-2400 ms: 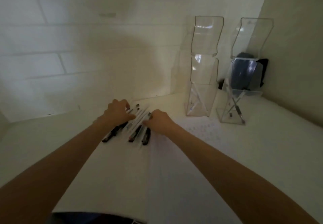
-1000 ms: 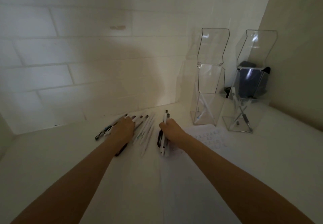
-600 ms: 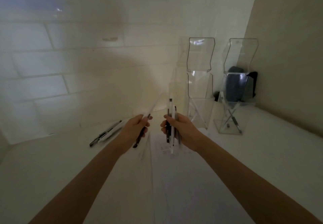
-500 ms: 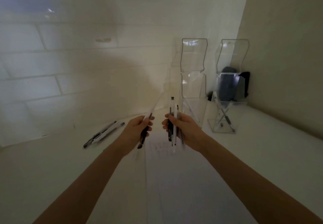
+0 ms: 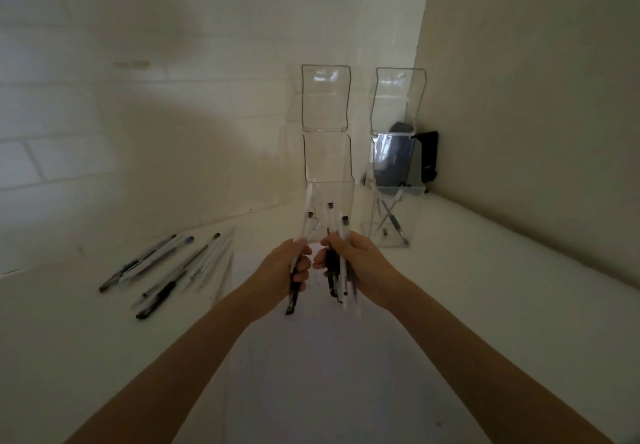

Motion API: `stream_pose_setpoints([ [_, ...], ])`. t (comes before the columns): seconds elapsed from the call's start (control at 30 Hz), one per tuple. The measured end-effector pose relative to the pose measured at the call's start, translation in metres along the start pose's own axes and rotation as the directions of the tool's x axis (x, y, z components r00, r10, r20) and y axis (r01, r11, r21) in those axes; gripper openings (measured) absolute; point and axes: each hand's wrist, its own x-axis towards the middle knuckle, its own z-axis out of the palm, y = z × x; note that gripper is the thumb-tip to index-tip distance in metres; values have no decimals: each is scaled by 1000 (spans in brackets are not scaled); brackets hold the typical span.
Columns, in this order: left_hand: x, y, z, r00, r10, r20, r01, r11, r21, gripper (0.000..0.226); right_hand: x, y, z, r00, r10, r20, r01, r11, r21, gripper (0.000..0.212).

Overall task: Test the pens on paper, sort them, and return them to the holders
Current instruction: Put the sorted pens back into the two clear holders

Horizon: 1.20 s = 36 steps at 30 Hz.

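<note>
From the head view, both forearms reach up from the bottom corners and meet just below the middle of the frame, over a pale sheet of paper (image 5: 311,374) that lies on the white tabletop (image 5: 485,287).

The left hand (image 5: 282,272) has its grip closed round the left-hand pens (image 5: 292,299). Their pale upper ends rise above the fist and a black barrel sticks out below it. Blur hides whether it holds one pen or two.

The right hand (image 5: 362,268), just beside the left, has its grip closed round a bundle of pens (image 5: 333,279). These are black and white barrels held nearly upright, capped tips above the fingers and lower ends below the palm. The two hands are close but a narrow gap shows between them.

At left of centre, the loose pens (image 5: 165,291) lie on the tabletop in a rough fan, slanting from lower left to upper right, well apart from the hands.

Behind the hands, at the middle of the frame, the left holder (image 5: 327,163) stands upright, a tall clear stack of compartments. The raised pen tips overlap its lowest compartment.

The right holder (image 5: 394,173) stands near it at centre right, with a few crossed pens (image 5: 389,216) in its bottom compartment. A dark object (image 5: 427,156) sits behind it in the corner where the tiled wall (image 5: 138,131) meets the plain side wall.
</note>
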Motion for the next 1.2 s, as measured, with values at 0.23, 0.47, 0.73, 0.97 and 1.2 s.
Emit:
stream_pose_setpoints([
  [0.23,4,2,7,983,180,20,-181,979,95,27,-1,-2,-9,993,-25,-116,26,1000,7,20],
  [0.47,1,0,12,991,65,113,-74,994,83,33,3,-17,-2,967,-154,-203,125,980,-153,20],
  [0.73,13,5,11,987,161,0,-149,913,379,32,11,-22,0,951,-98,-293,91,995,-38,14],
  [0.97,45,64,8,910,411,-47,-340,809,479,25,17,-82,-63,752,-342,-563,399,917,-24,18],
  [1.2,97,128,28,774,623,-114,-363,583,727,19,44,-136,-100,565,-537,-627,451,837,-310,24],
])
